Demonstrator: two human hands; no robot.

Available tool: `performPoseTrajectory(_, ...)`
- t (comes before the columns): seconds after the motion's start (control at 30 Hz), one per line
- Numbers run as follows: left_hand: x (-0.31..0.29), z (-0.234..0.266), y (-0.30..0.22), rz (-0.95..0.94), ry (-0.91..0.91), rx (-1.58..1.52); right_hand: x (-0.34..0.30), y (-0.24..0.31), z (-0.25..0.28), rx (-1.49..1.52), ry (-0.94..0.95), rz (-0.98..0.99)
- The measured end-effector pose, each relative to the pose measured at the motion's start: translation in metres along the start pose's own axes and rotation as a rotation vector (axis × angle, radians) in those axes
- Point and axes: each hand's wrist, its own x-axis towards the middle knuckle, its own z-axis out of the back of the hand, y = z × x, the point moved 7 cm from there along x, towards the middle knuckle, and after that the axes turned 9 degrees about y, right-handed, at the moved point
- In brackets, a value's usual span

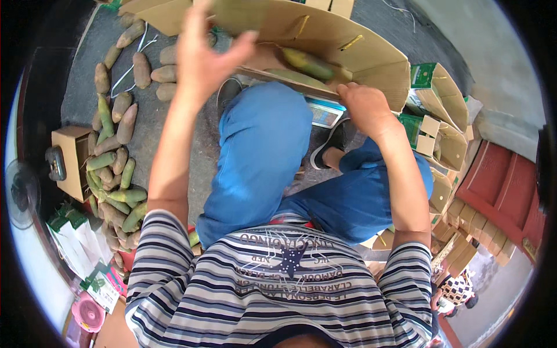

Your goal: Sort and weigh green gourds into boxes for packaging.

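My left hand [206, 58], blurred by motion, is raised at the left end of an open cardboard box [380, 66]. A long green radish [238, 14], also smeared, lies between its thumb and fingers; the fingertips run out of view at the top. My right hand [366, 109] is closed over the box's near edge, fingers curled on the rim. Inside the box lies a yellow-green radish [307, 62], with a paler green one [296, 77] beside it, partly hidden by the near wall. The box stands tilted just beyond my knees.
Many green and brownish radishes [119, 165] lie heaped on the floor at left. A brown carton [69, 162] stands beside them. At right are several open green-and-brown boxes [447, 98] and red seats [499, 180]. Another person [455, 289] shows at lower right.
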Motion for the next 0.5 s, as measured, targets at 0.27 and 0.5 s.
performPoseTrajectory(0.27,-0.028,-0.02,0.055,0.249,0.039,-0.041,-0.003,-0.004,0.0,0.021,-0.024,0.017)
performPoseTrajectory(0.5,-0.165,-0.002,0.235,0.737,0.494,0.672,-0.005,-0.003,0.001,0.034,0.026,0.025)
